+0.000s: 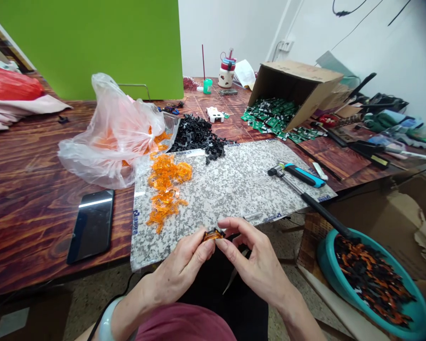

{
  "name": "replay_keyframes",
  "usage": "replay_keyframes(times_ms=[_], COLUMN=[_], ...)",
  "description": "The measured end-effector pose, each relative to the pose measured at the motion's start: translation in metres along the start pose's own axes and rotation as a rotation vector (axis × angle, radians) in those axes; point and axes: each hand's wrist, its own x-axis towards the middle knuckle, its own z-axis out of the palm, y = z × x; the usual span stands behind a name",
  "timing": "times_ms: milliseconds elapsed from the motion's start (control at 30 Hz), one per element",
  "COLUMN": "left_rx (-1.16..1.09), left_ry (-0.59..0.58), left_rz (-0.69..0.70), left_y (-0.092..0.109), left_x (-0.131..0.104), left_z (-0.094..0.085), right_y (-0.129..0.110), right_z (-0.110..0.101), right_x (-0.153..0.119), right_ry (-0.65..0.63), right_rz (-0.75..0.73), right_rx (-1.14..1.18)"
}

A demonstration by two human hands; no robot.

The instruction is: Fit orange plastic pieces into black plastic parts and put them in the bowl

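Nearest, the left hand [179, 265] pinches a small orange-and-black part [214, 235] between thumb and fingers, and the right hand [253, 258] touches its other side, thumb and forefinger closed in on it, the remaining fingers loosely curled. The part is just off the near edge of the speckled board [234, 182]. Low on the right, a teal basin [328, 265] holds many orange and black pieces. Blue print runs along the board's left and near edges, too small to read. On the board's left lie loose orange pieces [165, 184]; on its right, a hammer [315, 206] and a blue-and-black tool [303, 175]. A phone [91, 226] lies on the wooden table [31, 189], left of the board. Beyond, black pieces [195, 135] are heaped beside a clear plastic bag [110, 137]. Farther back, green circuit boards [270, 113] spill from a cardboard box [305, 78], whose faint marks are illegible, and a patterned cup [226, 76] stands near the wall.
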Motion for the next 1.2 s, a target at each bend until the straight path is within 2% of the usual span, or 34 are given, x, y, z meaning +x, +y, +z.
replay_keyframes(times_ms=[133,300,567,800,1033,1200], left_rx=[0.078,0.142,0.229,0.269,0.21,0.26], left_ry=[-0.04,-0.044,-0.153,-0.15,-0.165,-0.265], left_rz=[0.034,0.083,0.182,0.201,0.192,0.163], left_y=[0.004,0.005,0.003,0.002,0.002,0.007], left_x=[-0.002,-0.004,-0.003,-0.009,-0.013,-0.013], left_z=[-0.003,-0.005,-0.007,-0.008,-0.008,-0.01], right_y=[0.003,0.0,-0.004,-0.006,-0.008,-0.008], right_z=[-0.001,-0.003,-0.003,-0.001,-0.002,-0.003], right_x=[0.0,-0.003,-0.008,-0.011,-0.015,-0.017], right_ry=[-0.092,-0.12,-0.156,-0.167,-0.159,-0.163], right_rz=[0.025,0.061,0.021,-0.031,-0.053,-0.044], right_rx=[0.106,0.123,0.085,0.062,0.062,0.07])
